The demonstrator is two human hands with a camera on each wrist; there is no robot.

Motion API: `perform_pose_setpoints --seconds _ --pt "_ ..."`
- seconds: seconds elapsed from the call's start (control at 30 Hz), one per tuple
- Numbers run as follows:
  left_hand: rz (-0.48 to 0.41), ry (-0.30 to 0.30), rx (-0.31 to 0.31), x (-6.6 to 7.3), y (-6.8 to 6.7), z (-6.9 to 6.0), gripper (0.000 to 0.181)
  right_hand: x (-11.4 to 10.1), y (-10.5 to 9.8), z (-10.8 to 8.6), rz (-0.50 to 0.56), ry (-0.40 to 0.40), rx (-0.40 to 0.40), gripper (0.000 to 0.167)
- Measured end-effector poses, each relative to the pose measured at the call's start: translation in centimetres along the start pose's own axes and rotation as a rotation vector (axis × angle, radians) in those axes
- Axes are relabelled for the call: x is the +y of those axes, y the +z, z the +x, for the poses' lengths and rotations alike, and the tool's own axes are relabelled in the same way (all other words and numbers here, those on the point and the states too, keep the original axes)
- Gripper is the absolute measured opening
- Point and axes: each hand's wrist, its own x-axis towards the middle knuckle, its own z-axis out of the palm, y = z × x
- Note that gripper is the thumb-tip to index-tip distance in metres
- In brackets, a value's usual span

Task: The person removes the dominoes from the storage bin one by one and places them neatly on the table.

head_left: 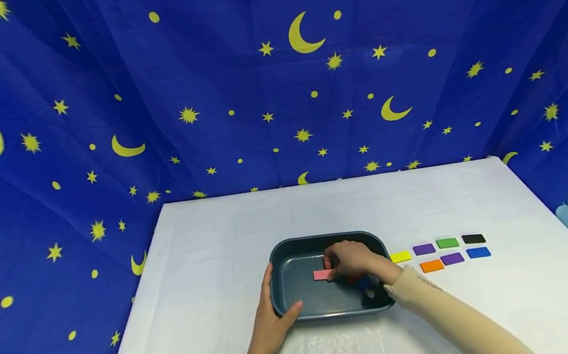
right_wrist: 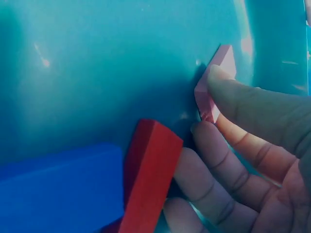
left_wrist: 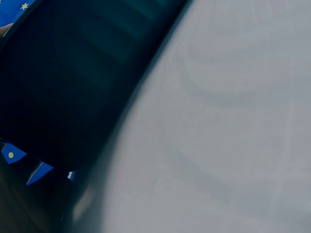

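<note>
My right hand [head_left: 349,258] is inside a dark blue-grey tray [head_left: 305,319]. It pinches a pink rectangular block [head_left: 322,274] between thumb and fingers, seen close up in the right wrist view, near the tray's floor. Beside the curled fingers lie a red block [right_wrist: 153,174] and a blue block [right_wrist: 63,187], which the hand partly hides in the head view. Against the tray's left side rests my left hand [head_left: 269,321], fingers fairly straight along the outer wall and thumb at the near rim. The left wrist view shows mostly dark tray and white cloth.
Right of the tray, flat blocks lie in two rough rows on the white table [head_left: 215,230]: yellow [head_left: 400,257], orange [head_left: 432,266], green [head_left: 447,243], black [head_left: 473,239], blue [head_left: 478,252] and two purple. A blue star-patterned curtain [head_left: 248,84] hangs behind.
</note>
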Motion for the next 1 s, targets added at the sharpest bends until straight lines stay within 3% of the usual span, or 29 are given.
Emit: perform_pose_setpoints --seconds 0.6,1.0 --pt "-0.004 0.014 0.004 0.03 -0.04 -0.04 0.091 -0.11 0.4 -0.26 0.014 -0.02 0.031 0.025" --pt "-0.004 0.001 0.002 0.13 -0.02 0.01 0.091 0.14 0.32 -0.05 0.087 -0.013 -0.003 0.023"
